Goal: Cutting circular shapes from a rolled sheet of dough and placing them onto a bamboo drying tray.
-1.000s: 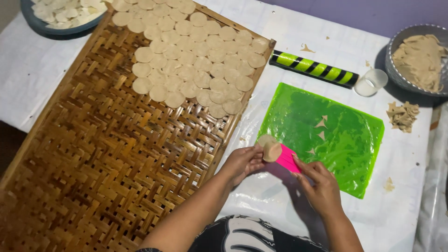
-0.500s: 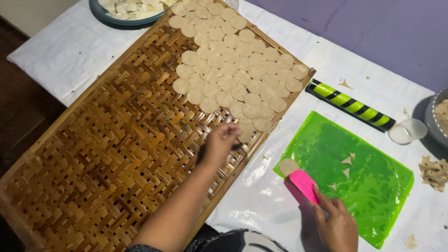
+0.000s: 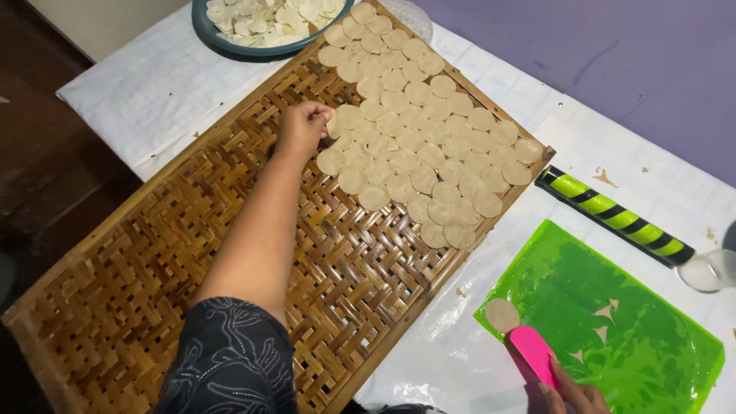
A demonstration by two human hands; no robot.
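My left hand reaches far out over the woven bamboo tray and pinches the edge of a thin round dough disc at the left end of the rows of discs laid on the tray's far half. My right hand, at the bottom edge of the view, holds a pink scraper on the green plastic sheet. The scraper's tip lies beside one loose dough disc on that sheet.
A blue bowl of cut dough pieces stands at the tray's far end. A green-and-black striped rolling pin lies beyond the green sheet, with a small clear cup at the right edge. Dough scraps dot the sheet and the white cloth.
My left hand has carried a disc from the green sheet across the tray up to the rows. My right hand with the scraper stayed at the sheet, where another disc now lies.
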